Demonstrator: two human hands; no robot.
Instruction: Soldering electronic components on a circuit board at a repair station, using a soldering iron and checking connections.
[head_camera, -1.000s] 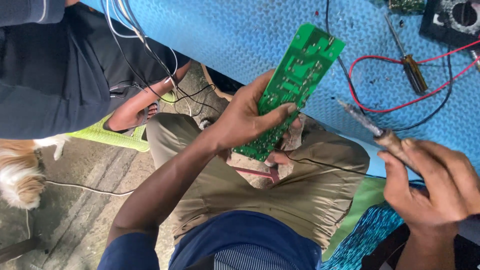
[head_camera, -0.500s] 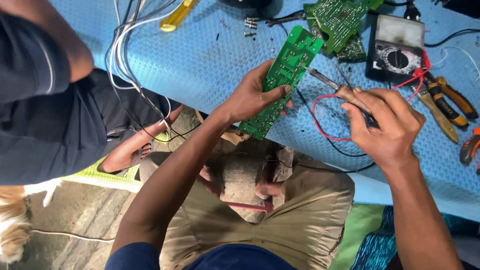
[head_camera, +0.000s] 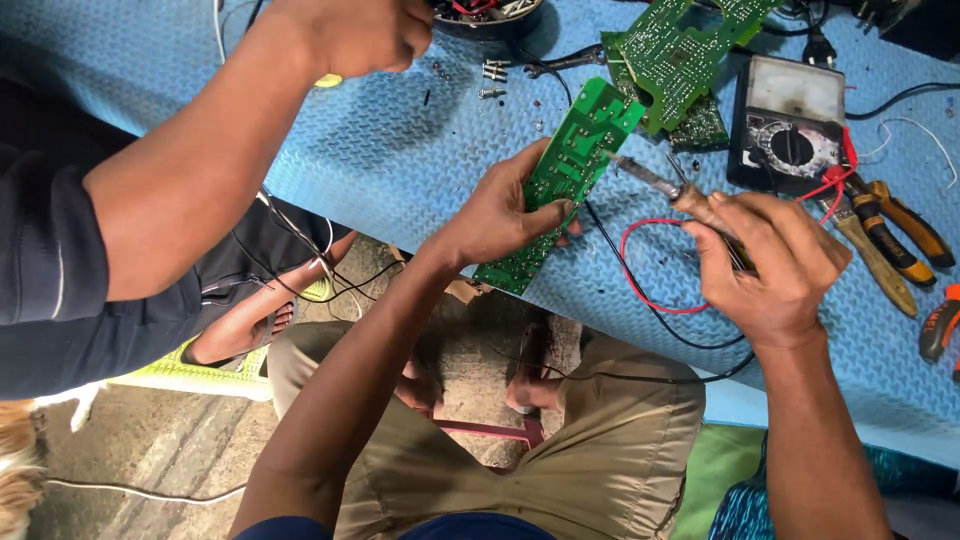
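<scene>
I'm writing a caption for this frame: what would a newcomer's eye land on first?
The bright green circuit board, gripped by the left hand over the blue mat, stands out first. The right hand holds a soldering iron with its tip at the board's upper edge. A multimeter lies just behind.

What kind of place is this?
Probably an informal electronics repair bench: the left hand holds a green circuit board, the right hand a soldering iron, with a multimeter nearby.
</scene>
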